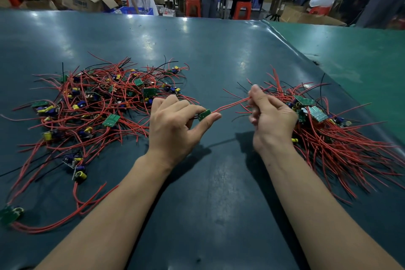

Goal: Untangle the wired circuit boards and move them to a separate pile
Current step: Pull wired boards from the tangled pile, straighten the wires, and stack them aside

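A small green circuit board (204, 114) is pinched between the thumb and fingers of my left hand (175, 123). Its red wires (232, 105) stretch to the right, where my right hand (268, 116) pinches them near their far end. A tangled heap of boards with red and black wires (98, 103) lies on the left of the dark table. A second pile of wired boards (324, 129) lies on the right, just behind my right hand, its wires fanning toward the table's right edge.
The dark green table (208, 55) runs far back; a lighter green surface (361, 55) adjoins it at the right. A stray board (9, 215) with long red wires lies at the near left. People, red stools and cardboard boxes stand beyond the table.
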Demonstrator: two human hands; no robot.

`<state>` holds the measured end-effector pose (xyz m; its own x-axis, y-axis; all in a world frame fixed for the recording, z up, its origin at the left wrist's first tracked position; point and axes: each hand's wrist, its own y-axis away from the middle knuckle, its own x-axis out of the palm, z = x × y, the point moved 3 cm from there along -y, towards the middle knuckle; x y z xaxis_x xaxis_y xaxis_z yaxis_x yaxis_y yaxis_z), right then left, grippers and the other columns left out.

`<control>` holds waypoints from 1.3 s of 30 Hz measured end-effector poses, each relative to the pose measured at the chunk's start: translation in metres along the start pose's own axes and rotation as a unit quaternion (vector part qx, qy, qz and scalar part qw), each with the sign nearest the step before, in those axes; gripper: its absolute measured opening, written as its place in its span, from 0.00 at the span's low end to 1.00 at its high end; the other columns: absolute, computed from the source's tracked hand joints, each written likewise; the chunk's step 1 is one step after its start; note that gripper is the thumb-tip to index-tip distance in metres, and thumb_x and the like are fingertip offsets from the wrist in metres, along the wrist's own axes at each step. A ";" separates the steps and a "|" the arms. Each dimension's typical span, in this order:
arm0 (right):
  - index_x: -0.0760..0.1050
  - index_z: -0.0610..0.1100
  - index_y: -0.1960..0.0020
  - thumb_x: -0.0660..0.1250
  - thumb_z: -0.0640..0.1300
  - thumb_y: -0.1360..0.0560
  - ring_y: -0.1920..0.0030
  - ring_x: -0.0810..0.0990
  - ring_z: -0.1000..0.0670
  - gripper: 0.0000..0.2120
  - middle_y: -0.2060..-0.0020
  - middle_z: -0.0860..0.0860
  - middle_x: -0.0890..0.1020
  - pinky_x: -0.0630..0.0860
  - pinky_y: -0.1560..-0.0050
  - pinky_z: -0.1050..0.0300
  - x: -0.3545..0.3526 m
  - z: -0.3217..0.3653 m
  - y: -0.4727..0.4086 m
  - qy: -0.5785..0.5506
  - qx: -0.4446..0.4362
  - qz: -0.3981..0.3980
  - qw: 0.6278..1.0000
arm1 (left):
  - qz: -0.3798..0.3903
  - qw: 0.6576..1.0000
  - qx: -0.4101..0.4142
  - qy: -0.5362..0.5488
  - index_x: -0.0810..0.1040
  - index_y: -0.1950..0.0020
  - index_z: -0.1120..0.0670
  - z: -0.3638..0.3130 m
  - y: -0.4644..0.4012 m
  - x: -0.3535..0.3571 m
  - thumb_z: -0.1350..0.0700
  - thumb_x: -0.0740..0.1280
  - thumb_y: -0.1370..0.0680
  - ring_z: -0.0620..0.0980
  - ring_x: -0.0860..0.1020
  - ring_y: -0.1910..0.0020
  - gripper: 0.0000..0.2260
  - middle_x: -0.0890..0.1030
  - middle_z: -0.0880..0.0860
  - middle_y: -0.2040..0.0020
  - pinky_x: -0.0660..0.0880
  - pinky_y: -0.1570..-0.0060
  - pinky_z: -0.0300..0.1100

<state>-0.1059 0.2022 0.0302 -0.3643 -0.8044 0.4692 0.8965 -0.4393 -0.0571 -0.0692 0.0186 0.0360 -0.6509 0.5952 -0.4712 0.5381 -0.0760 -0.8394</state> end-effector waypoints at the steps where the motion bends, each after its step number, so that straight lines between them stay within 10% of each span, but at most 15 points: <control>1: 0.80 0.43 0.69 0.74 0.38 0.27 0.77 0.69 0.56 0.12 0.73 0.50 0.80 0.63 0.79 0.65 -0.002 0.001 -0.002 -0.006 -0.007 -0.014 1.000 | 0.000 1.000 0.001 0.000 0.84 0.62 0.55 0.000 0.000 0.000 0.45 0.75 0.27 0.54 0.72 0.68 0.14 0.75 0.49 0.72 0.66 0.61 0.48; 7: 0.79 0.41 0.59 0.64 0.49 0.19 0.79 0.70 0.55 0.15 0.68 0.51 0.79 0.63 0.79 0.66 -0.001 0.001 -0.001 -0.028 0.030 0.000 0.999 | -0.025 0.999 -0.021 0.031 0.84 0.60 0.58 0.008 0.002 -0.005 0.49 0.74 0.26 0.54 0.72 0.68 0.13 0.80 0.52 0.67 0.72 0.63 0.51; 11: 0.80 0.40 0.52 0.64 0.62 0.28 0.78 0.70 0.55 0.25 0.68 0.52 0.80 0.64 0.80 0.66 0.015 -0.011 0.017 0.060 0.144 0.166 0.974 | -0.024 0.999 -0.026 0.029 0.84 0.58 0.59 0.008 0.002 -0.005 0.48 0.74 0.26 0.54 0.73 0.67 0.14 0.80 0.53 0.67 0.73 0.63 0.51; 15: 0.82 0.39 0.52 0.71 0.50 0.29 0.77 0.68 0.56 0.14 0.71 0.52 0.77 0.62 0.80 0.67 0.025 -0.019 0.036 0.087 0.168 0.292 0.937 | 0.016 0.998 0.001 0.053 0.85 0.57 0.60 0.004 0.003 -0.002 0.48 0.74 0.26 0.55 0.73 0.67 0.14 0.78 0.54 0.68 0.72 0.63 0.48; 25: 0.81 0.42 0.63 0.72 0.39 0.26 0.79 0.65 0.56 0.08 0.73 0.50 0.78 0.61 0.79 0.65 0.013 -0.004 0.013 0.033 0.040 0.119 0.992 | 0.005 0.999 -0.011 0.040 0.84 0.59 0.59 0.007 0.000 0.000 0.49 0.75 0.27 0.55 0.72 0.68 0.13 0.78 0.54 0.70 0.72 0.63 0.47; 31: 0.80 0.43 0.56 0.61 0.51 0.18 0.80 0.67 0.55 0.16 0.72 0.51 0.77 0.61 0.79 0.66 -0.002 0.007 -0.001 -0.079 0.037 0.017 0.996 | -0.028 0.998 -0.036 0.050 0.84 0.57 0.60 0.010 0.000 -0.006 0.50 0.74 0.25 0.55 0.76 0.67 0.12 0.80 0.53 0.65 0.75 0.63 0.48; 39: 0.77 0.43 0.54 0.60 0.60 0.29 0.79 0.73 0.52 0.20 0.70 0.48 0.81 0.68 0.81 0.64 0.031 -0.021 0.049 0.191 0.088 0.383 0.899 | -0.020 1.000 -0.011 0.016 0.84 0.48 0.61 0.007 0.002 -0.008 0.51 0.64 0.20 0.59 0.76 0.64 0.15 0.77 0.57 0.64 0.74 0.62 0.53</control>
<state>-0.0786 0.1476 0.0239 0.3477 -0.9375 0.0122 0.9350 0.3457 -0.0785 -0.0668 0.0084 0.0367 -0.6550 0.6228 -0.4278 0.5238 -0.0338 -0.8512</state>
